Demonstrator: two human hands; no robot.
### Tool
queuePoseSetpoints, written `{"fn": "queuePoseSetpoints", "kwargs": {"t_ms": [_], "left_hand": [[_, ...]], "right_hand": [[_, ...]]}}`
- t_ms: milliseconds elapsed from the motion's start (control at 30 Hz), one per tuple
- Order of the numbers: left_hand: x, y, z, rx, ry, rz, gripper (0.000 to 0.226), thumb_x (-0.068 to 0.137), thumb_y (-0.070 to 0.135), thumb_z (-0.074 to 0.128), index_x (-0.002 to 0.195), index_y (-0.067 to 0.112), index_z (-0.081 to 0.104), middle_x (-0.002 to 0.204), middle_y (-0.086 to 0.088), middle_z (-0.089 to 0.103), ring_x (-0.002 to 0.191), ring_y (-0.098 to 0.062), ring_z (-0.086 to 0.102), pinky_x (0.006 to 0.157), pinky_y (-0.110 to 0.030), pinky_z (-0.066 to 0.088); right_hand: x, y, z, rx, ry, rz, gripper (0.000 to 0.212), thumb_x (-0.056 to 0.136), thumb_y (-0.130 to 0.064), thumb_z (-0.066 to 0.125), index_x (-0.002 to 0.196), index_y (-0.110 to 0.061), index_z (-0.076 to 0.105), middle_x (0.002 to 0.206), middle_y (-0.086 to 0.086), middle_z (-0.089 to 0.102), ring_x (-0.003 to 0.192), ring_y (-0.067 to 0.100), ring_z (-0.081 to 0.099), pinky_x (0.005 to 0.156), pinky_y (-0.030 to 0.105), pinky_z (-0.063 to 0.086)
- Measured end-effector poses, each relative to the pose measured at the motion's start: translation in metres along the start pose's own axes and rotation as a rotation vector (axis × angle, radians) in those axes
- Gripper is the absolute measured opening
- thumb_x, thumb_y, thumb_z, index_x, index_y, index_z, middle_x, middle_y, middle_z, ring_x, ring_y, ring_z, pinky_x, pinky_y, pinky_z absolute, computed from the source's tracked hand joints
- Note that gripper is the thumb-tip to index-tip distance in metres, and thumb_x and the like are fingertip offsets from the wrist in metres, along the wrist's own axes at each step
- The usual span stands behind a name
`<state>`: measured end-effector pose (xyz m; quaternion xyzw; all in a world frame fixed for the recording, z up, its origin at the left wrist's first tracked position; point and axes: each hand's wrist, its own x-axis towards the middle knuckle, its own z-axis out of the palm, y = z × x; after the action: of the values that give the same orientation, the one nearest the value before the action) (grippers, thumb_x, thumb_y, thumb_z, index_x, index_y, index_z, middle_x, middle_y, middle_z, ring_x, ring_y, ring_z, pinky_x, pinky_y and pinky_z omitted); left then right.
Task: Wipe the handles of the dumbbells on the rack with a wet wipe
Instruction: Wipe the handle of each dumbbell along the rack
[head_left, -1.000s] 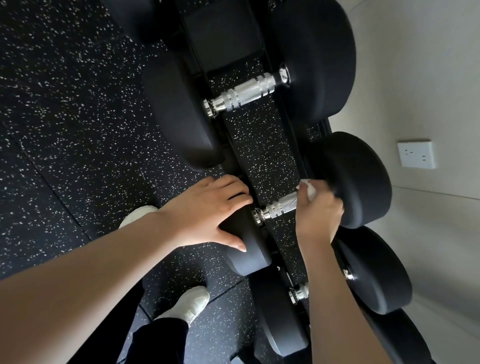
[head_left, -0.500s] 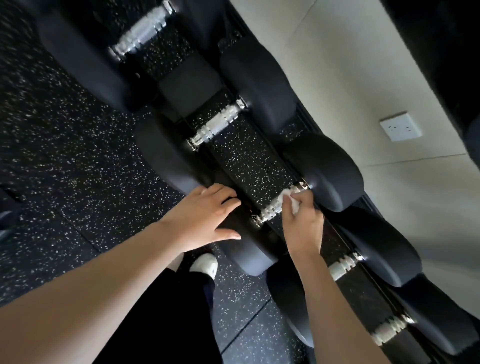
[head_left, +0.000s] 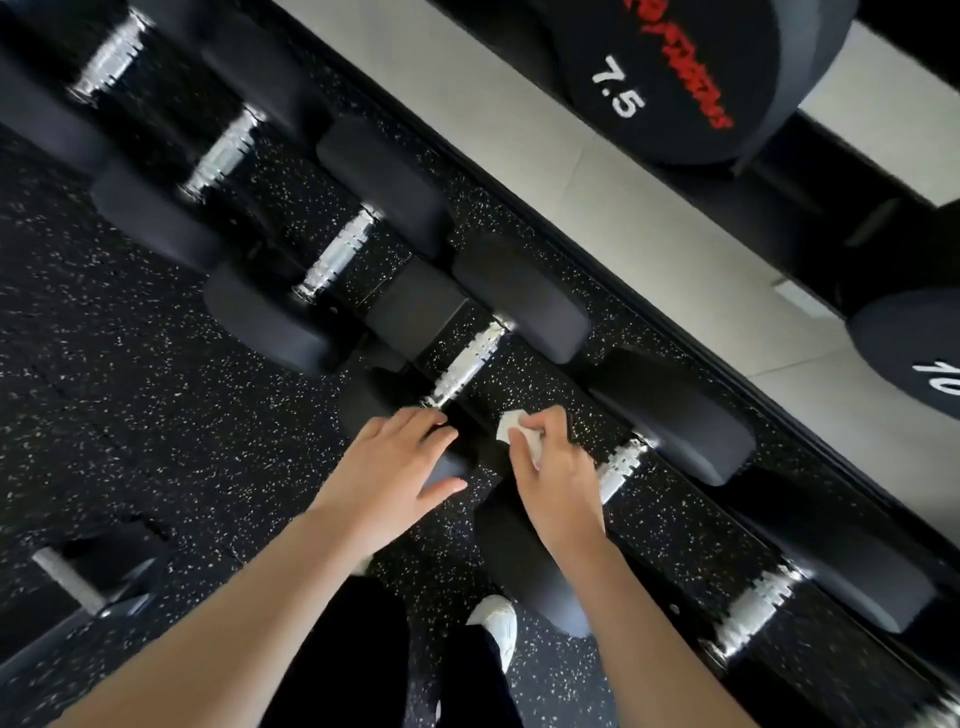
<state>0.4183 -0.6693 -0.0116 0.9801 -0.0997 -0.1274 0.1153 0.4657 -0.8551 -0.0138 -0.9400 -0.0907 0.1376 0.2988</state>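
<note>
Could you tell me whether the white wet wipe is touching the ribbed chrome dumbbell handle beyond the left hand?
Apart: the head view shows a dark gap between the white wet wipe and the ribbed chrome dumbbell handle.

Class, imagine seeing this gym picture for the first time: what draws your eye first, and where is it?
At centre, the right hand grips a white wet wipe between two chrome handles, while the left hand rests on a black dumbbell head. The handles' row crosses the frame diagonally, and a dumbbell marked 7.5 sits top right.
</note>
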Motion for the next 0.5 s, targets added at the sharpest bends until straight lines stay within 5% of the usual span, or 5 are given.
{"fn": "queuePoseSetpoints", "kwargs": {"t_ms": [300, 500], "left_hand": [[0.028, -0.065, 0.015, 0.020, -0.084, 0.094, 0.071, 0.086, 0.063, 0.030, 0.121, 0.011, 0.063, 0.122, -0.006, 0.062, 0.116, -0.027, 0.055, 0.091, -0.042, 0.047], [0.029, -0.085, 0.023, -0.012, -0.084, 0.159, 0.075, 0.085, 0.066, 0.027, 0.123, 0.011, 0.062, 0.125, -0.008, 0.061, 0.120, -0.027, 0.054, 0.097, -0.044, 0.043]], "right_hand": [[0.066, -0.037, 0.051, 0.058, 0.150, 0.140, 0.021, 0.095, -0.024, 0.052, 0.106, -0.007, 0.046, 0.068, 0.018, 0.066, 0.060, 0.034, 0.064, 0.051, 0.040, 0.052], [0.095, -0.054, 0.066, 0.086, 0.332, 0.223, 0.021, 0.096, -0.021, 0.050, 0.106, -0.003, 0.047, 0.064, 0.017, 0.064, 0.054, 0.034, 0.062, 0.041, 0.020, 0.033]]}}
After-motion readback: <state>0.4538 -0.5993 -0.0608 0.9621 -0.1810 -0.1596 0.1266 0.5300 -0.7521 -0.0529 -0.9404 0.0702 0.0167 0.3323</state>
